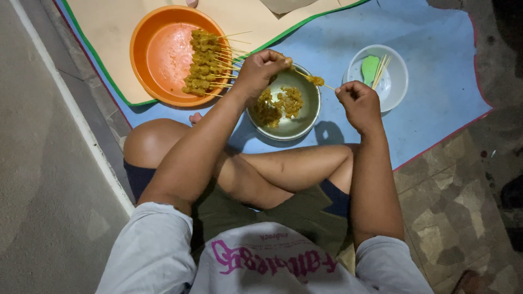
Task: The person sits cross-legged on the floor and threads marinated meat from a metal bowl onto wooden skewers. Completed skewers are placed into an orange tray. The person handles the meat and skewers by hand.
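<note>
Shirt [261,261], light grey with pink print, sits closest to the lens, above crossed bare legs [283,169] on a blue mat [436,71].

Left hand [260,69]: closed, fingertips pinched on the near end of a skewer [310,79], held over the metal bowl [310,117]. Right hand [357,100]: closed in a loose fist, gripping the skewer's other end, just right of the bowl's rim. One yellow meat piece [315,80] is threaded on the skewer between the two hands.

Metal bowl: on the mat, directly in front of the legs, containing loose yellow marinated meat [280,103] gathered toward its left side.

Orange basin [158,54]: left of the metal bowl, resting on a tan sheet [109,27] with a green edge. Finished skewers [207,62] lie stacked against its right side, sticks pointing right.

White bowl [395,87]: right of the hands, on the mat, holding bare sticks [381,68] and a green spoon [370,68].

Grey concrete [43,179] runs along the left; patterned paving [457,207] lies at the right.
</note>
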